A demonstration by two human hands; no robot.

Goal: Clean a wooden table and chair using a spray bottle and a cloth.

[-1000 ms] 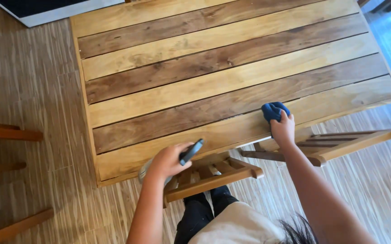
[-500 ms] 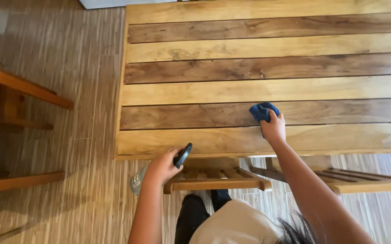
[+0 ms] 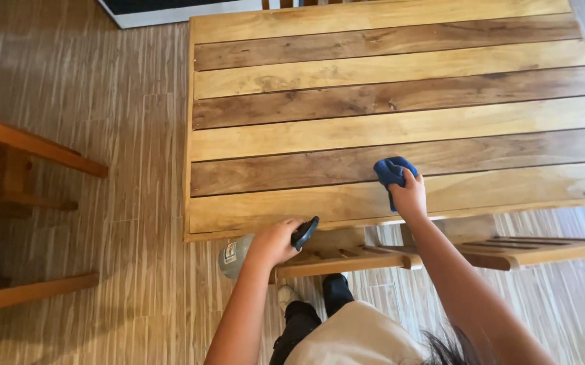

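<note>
Cloth (image 3: 392, 172) under right hand (image 3: 409, 197)

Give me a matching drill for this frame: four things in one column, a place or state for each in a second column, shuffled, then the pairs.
Things:
1. blue cloth
2. spray bottle
3. slatted wooden table
4. wooden chair

Places or states:
A. tucked under the table's near edge
B. gripped in the left hand, below the table's edge
C. light and dark planks alternating
D. pressed on the tabletop under the right hand

Pairs: 1-D, 2-B, 3-C, 4-A
</note>
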